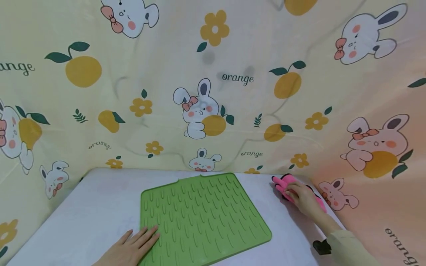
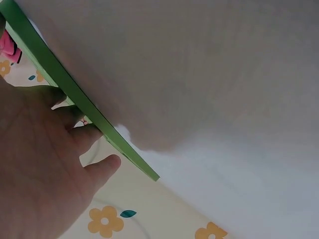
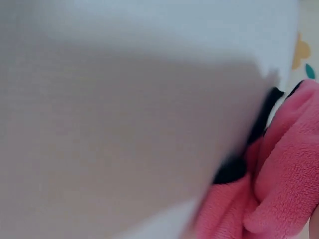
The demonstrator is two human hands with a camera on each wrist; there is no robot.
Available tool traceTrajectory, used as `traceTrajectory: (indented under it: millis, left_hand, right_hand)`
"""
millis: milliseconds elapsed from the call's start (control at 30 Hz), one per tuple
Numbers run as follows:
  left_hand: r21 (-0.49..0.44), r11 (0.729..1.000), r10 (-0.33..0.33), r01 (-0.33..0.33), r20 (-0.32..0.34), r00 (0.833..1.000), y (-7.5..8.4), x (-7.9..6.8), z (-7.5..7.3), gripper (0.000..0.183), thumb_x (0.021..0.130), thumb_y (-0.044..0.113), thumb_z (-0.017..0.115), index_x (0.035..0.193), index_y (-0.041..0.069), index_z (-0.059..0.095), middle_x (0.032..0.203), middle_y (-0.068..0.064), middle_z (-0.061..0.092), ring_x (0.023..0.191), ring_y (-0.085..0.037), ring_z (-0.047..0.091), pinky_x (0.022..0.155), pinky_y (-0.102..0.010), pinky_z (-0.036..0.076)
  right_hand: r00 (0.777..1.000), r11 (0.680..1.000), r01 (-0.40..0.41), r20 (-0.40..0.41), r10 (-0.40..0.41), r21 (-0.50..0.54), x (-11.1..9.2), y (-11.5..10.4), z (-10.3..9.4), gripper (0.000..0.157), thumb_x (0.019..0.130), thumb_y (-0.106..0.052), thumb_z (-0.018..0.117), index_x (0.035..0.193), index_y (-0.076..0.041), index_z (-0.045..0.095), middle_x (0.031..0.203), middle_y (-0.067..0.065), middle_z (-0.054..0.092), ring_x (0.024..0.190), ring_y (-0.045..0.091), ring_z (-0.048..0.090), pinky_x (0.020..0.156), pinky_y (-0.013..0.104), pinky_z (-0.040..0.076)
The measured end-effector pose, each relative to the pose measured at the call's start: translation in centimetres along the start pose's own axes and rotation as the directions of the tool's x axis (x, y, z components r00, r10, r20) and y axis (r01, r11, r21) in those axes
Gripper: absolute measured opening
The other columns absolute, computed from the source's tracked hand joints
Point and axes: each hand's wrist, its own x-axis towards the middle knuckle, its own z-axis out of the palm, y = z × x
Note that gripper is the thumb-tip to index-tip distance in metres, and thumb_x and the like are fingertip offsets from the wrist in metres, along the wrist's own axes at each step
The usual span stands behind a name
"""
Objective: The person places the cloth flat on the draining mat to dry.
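Note:
A green drying mat (image 1: 203, 218) with raised ridges lies at an angle on the white table. My left hand (image 1: 131, 247) rests on its left edge, fingers extended; in the left wrist view the fingers reach the edge of the mat (image 2: 75, 94). Toward the back right of the table, my right hand (image 1: 305, 199) grips a bunched pink cloth (image 1: 282, 181) with black trim. Folds of the fluffy cloth (image 3: 286, 174) fill the right side of the right wrist view, where the fingers are mostly hidden.
A small black object (image 1: 322, 246) lies by the right sleeve (image 1: 349, 249), near the table's right edge. A pale yellow fabric backdrop (image 1: 166, 66) printed with rabbits, oranges and flowers hangs behind the white table (image 1: 100, 199) and along both sides.

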Motion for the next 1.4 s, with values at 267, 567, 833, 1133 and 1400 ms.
traceTrajectory:
  millis: [267, 567, 833, 1133, 1400]
  left_hand:
    - [-0.002, 1.000, 0.003, -0.003, 0.011, 1.000, -0.1, 0.1, 0.2, 0.091, 0.092, 0.083, 0.044, 0.155, 0.018, 0.049, 0.159, -0.004, 0.049, 0.132, -0.030, 0.059, 0.095, -0.060, 0.052]
    - [0.017, 1.000, 0.009, -0.009, 0.001, 1.000, -0.3, 0.1, 0.6, 0.090, 0.092, 0.084, 0.044, 0.154, 0.019, 0.050, 0.158, -0.003, 0.050, 0.131, -0.029, 0.060, 0.093, -0.059, 0.053]
    - [0.031, 0.999, 0.015, -0.015, -0.006, 1.000, -0.4, 0.1, 0.9, 0.089, 0.092, 0.083, 0.043, 0.155, 0.021, 0.049, 0.158, -0.001, 0.050, 0.131, -0.027, 0.060, 0.092, -0.057, 0.054]
    - [0.045, 0.999, 0.030, -0.029, -0.026, 0.999, -0.4, 0.1, 0.8, 0.088, 0.092, 0.083, 0.044, 0.154, 0.020, 0.051, 0.157, -0.002, 0.051, 0.130, -0.027, 0.061, 0.091, -0.057, 0.054]
    - [0.041, 0.999, 0.028, -0.028, -0.011, 1.000, -0.4, 0.0, 0.5, 0.089, 0.092, 0.083, 0.043, 0.154, 0.020, 0.050, 0.157, -0.003, 0.051, 0.131, -0.028, 0.060, 0.092, -0.057, 0.054]
  right_hand:
    - [0.985, 0.999, 0.035, -0.168, -0.035, -0.005, 1.8, -1.2, -1.9, 0.023, 0.078, 0.009, 0.084, 0.096, -0.003, 0.076, 0.099, 0.007, 0.068, 0.090, 0.027, 0.063, 0.083, 0.016, 0.046]
    - [0.966, 0.994, 0.101, -0.244, -0.087, 0.045, 5.4, -4.8, -3.5, 0.025, 0.079, 0.012, 0.083, 0.099, -0.001, 0.076, 0.101, 0.010, 0.069, 0.092, 0.025, 0.063, 0.087, 0.005, 0.040]
    - [0.941, 0.962, 0.232, -0.283, -0.185, 0.143, 8.9, -9.8, -3.7, 0.027, 0.078, 0.015, 0.080, 0.101, 0.000, 0.075, 0.106, 0.013, 0.068, 0.100, 0.028, 0.062, 0.096, 0.005, 0.039]
    - [0.917, 0.912, 0.345, -0.285, -0.278, 0.222, 11.8, -15.4, -1.9, 0.027, 0.079, 0.013, 0.081, 0.100, -0.002, 0.075, 0.104, 0.011, 0.068, 0.096, 0.026, 0.064, 0.092, 0.011, 0.046]
    - [0.910, 0.855, 0.402, -0.244, -0.335, 0.327, 13.0, -19.4, 1.2, 0.022, 0.085, 0.007, 0.080, 0.104, -0.003, 0.075, 0.109, 0.009, 0.067, 0.101, 0.024, 0.064, 0.089, 0.023, 0.054]
